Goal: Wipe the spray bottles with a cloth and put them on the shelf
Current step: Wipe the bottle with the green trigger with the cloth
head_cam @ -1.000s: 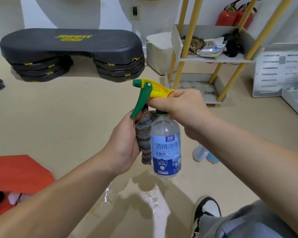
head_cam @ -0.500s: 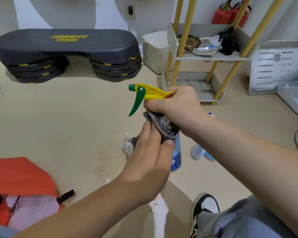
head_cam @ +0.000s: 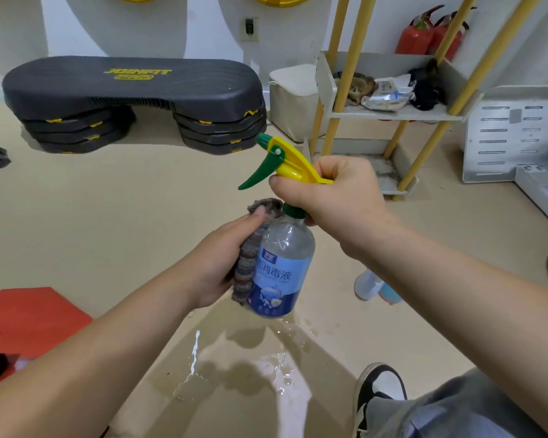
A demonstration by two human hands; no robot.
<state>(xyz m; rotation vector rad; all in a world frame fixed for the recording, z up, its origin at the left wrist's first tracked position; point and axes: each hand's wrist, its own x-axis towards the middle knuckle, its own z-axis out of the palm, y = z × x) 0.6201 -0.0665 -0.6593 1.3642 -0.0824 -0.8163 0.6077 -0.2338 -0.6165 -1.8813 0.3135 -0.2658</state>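
Beige floor point(head_cam: 92, 232) fills most of my view, with a wet patch point(head_cam: 266, 368) shining near me, just below the work. Held in the air above it is the spray bottle point(head_cam: 282, 267), clear with a blue label, roughly upright. My right grip point(head_cam: 336, 197) is curled round the neck just under the yellow-and-green trigger head point(head_cam: 285, 162), whose nozzle points far-left. My left grip point(head_cam: 215, 263) is wrapped round a grey striped cloth point(head_cam: 246, 270) and presses it against the bottle's left side, with the thumb up near the bottle's shoulder. A second bottle point(head_cam: 369, 284), white with a pale blue end, lies on the floor to the right, partly hidden behind my right forearm. Far right stands the shelf point(head_cam: 424, 113) on yellow poles, its upper tier holding rags and a crumpled packet, and two red fire extinguishers point(head_cam: 421, 36) stand behind it. A black step platform point(head_cam: 133, 86) sits far left by the wall. Something red point(head_cam: 29, 317) lies near left, and a black-and-white shoe point(head_cam: 380, 384) shows near right.
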